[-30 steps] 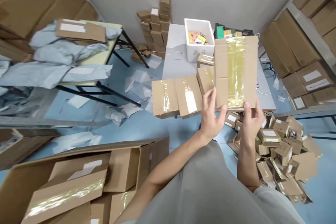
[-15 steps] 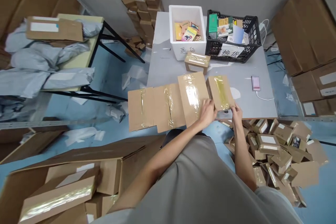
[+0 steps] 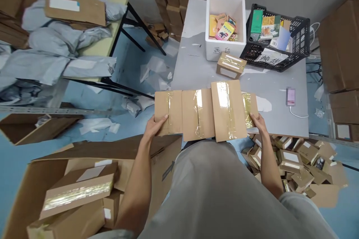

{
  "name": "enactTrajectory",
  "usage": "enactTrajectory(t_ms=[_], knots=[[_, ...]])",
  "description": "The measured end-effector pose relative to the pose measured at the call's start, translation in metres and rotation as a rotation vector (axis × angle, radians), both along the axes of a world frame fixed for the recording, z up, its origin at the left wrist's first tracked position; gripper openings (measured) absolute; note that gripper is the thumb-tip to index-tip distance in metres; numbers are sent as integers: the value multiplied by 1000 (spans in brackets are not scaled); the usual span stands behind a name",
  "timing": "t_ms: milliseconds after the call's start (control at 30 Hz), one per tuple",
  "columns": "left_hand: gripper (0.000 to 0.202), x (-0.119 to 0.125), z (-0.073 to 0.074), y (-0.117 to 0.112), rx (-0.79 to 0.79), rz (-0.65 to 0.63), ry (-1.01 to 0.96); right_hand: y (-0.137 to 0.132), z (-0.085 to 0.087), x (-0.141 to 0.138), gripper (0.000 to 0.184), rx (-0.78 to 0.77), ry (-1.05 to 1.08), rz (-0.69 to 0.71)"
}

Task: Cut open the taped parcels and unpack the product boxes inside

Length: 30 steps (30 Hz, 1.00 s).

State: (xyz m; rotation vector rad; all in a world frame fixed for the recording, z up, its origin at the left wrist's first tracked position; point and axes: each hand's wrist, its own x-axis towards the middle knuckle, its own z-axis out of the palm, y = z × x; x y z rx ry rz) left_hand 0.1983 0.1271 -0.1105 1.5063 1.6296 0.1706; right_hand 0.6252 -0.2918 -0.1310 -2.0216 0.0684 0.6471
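A row of taped cardboard boxes spans the front edge of the table, sticking out toward my body. My left hand [image 3: 153,126] grips the leftmost cardboard box [image 3: 175,110], thumb on top and fingers underneath or behind, out of sight. At the other end, my right hand [image 3: 259,122] holds the rightmost cardboard box [image 3: 254,101], its thumb on the taped top. Between them lie a mid-sized box [image 3: 189,115] and a larger, taller box [image 3: 239,114], which stands higher than the others. The boxes sit side by side, pressed together.
On the grey table [image 3: 193,71] stand a small taped box [image 3: 230,68], a white foam bin [image 3: 226,50], a black crate [image 3: 280,65] and a phone [image 3: 291,96]. A large carton [image 3: 47,171] of parcels is at lower left. Boxes [image 3: 290,158] heap at right.
My left hand has moved from the large box to the row's left end. The rightmost box has shifted against or partly behind the large box, my right hand still on it. The view has shifted.
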Motion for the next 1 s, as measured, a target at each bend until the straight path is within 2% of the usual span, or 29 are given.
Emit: enactTrajectory(t_ms=[67,167,300,433,533,600,700,767,833,900,1000], knots=[[51,3,-3,4,-74,7,-64,2,1,-3,52,-1,5,-42],[53,23,-4,20,-119,4,-132,5,3,-4,50,0,7,-106],[53,63,-12,61,-107,-101,-244,15,6,12,51,-11,2,-196],[57,102,-25,95,-104,-172,-302,30,6,37,47,-70,-20,-168],[56,120,-32,105,-99,-174,-306,33,2,48,43,-128,-34,-139],[59,125,-35,107,-60,-183,-241,32,-1,55,45,-162,-36,-108],[76,126,-35,104,38,-215,-97,44,-2,77,60,-233,-100,-35],[91,128,-32,99,154,-223,-29,69,-3,104,75,-284,-291,75],[99,135,-25,90,322,-242,-19,106,-4,140,83,-290,-532,249],[96,150,-13,74,478,-302,-56,150,-7,178,79,-229,-646,408],[80,187,9,34,586,-454,-154,213,-15,228,74,-142,-666,611]])
